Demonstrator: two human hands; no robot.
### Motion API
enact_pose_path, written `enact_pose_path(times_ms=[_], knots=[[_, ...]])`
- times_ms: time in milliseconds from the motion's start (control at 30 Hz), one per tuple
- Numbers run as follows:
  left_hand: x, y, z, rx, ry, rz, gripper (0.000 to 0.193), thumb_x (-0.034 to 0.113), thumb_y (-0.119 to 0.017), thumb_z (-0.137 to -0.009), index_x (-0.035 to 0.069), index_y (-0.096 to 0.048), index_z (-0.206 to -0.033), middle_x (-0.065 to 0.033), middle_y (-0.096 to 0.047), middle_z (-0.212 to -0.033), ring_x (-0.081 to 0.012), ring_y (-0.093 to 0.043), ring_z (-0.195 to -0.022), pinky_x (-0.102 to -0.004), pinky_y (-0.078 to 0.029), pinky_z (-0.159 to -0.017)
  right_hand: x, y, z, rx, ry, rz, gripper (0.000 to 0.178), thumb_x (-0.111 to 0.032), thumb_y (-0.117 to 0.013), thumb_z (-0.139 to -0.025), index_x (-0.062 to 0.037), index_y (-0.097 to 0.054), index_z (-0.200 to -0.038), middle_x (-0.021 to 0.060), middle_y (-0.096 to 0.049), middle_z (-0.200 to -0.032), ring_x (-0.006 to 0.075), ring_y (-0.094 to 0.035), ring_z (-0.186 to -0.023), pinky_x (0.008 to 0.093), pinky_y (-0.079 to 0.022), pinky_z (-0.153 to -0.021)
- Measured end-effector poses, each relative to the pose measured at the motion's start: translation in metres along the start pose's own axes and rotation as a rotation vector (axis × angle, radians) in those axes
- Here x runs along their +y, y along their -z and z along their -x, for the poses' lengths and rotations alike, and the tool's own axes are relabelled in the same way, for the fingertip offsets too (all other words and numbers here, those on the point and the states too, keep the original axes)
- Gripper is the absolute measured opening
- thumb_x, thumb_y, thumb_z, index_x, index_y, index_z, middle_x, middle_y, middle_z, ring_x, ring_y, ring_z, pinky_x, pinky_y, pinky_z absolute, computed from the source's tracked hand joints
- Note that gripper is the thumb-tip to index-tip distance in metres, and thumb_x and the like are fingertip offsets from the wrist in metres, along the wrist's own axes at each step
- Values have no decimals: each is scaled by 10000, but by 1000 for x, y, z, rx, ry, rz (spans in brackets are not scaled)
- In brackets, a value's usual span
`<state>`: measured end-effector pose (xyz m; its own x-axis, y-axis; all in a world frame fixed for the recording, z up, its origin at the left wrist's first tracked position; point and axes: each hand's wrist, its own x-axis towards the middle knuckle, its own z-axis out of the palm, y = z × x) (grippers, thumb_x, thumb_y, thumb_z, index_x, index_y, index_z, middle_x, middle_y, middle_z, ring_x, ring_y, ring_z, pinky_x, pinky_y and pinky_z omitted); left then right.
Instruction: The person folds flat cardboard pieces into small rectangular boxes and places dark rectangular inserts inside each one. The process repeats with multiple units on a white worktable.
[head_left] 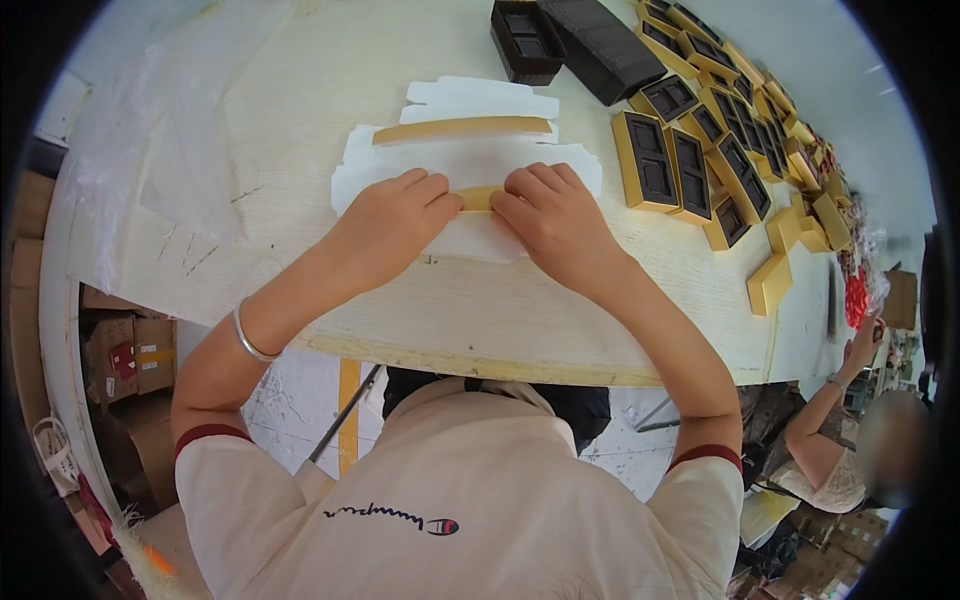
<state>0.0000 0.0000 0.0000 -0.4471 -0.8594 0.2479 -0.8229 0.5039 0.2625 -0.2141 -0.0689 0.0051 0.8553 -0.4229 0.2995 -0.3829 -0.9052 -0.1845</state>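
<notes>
A white cardboard box blank (pixel 372 170) with gold strips lies on the table in front of me, its flaps spread out. One gold strip stands up along its far part. My left hand (pixel 395 215) grips the near gold edge of the blank, fingers curled over it. On the other end of that same edge, my right hand (pixel 560 215) is closed with its fingertips pressed down. A short piece of gold shows between the two hands. The blank's near part lies under and between my wrists; my fingers hide some of the fold.
Beyond the blank stand a dark plastic tray (pixel 527 45) and a stack of dark trays (pixel 603 50). Several gold boxes with dark inserts crowd the right side, with a gold box (pixel 770 284) nearest me. Clear plastic film (pixel 190 130) lies left. Another person's hand (pixel 862 347) is far right.
</notes>
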Motion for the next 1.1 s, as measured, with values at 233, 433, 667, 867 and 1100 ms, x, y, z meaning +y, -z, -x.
enact_pose_path(times_ms=[233,433,667,867,1100], knots=[[-13,-5,-25,-10,227,-29,125,41,-594,-813,59,-652,-922,-84,-632,-897,-303,-589,-874,-388,-482,-724,25,-10,-41,-208,-251,-232,58,-38,-559,-811,-19,-601,-846,156,-638,-810,339,-611,-800,426,-479,-689],[-28,37,-22,465,58,-91,193,89,-652,-814,29,-644,-998,-84,-649,-936,-306,-588,-864,-360,-483,-769,9,-7,-28,-132,-62,-22,84,-72,-577,-825,-52,-588,-906,95,-604,-838,285,-607,-781,390,-473,-704],[-45,32,-29,-84,263,393,353,-8,-578,-845,71,-566,-1189,-89,-584,-898,-184,-520,-761,-313,-456,-701,-26,-9,-24,-7,112,259,142,-80,-617,-742,-54,-553,-866,57,-546,-804,185,-607,-647,325,-476,-567],[1,54,-16,254,99,295,350,-71,-515,-780,86,-563,-1089,-87,-526,-1053,-259,-558,-769,-349,-462,-672,-18,41,-11,133,120,195,196,-77,-608,-725,-61,-540,-908,64,-501,-829,179,-595,-618,324,-482,-532],[22,-1,7,39,290,447,205,-44,-522,-789,44,-565,-968,-93,-532,-1006,-299,-572,-761,-376,-469,-655,12,5,14,-1,138,-349,332,-68,-715,-706,-62,-611,-1021,111,-554,-1110,264,-584,-907,359,-496,-774]])
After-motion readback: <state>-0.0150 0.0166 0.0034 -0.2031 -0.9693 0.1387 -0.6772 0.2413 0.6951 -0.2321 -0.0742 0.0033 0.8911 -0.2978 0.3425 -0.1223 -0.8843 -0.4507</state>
